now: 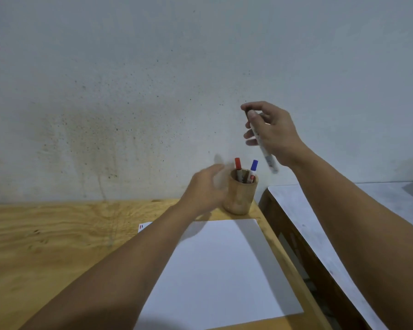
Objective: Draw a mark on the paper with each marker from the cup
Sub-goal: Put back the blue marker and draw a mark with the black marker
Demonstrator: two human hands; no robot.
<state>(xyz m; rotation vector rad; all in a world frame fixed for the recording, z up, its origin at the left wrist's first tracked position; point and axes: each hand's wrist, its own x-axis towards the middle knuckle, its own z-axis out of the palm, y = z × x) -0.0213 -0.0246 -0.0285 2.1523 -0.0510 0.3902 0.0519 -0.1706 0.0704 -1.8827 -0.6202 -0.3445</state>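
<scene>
A round wooden cup [240, 196] stands at the back right corner of the wooden table. A red-capped marker [237, 166] and a blue-capped marker [253, 168] stick up out of it. My right hand [271, 132] is raised above and to the right of the cup, shut on a white marker with a dark cap [264, 144] that points down. My left hand [206, 186] is blurred, just left of the cup with fingers apart; whether it touches the cup is unclear. A white sheet of paper [224, 270] lies in front of the cup; its visible part is blank.
The plywood table [57, 246] runs to the left and ends at a stained grey wall [153, 91]. A second sheet corner with small red and blue marks [143, 226] peeks out under my left arm. A lower grey-topped bench [291, 210] stands to the right across a gap.
</scene>
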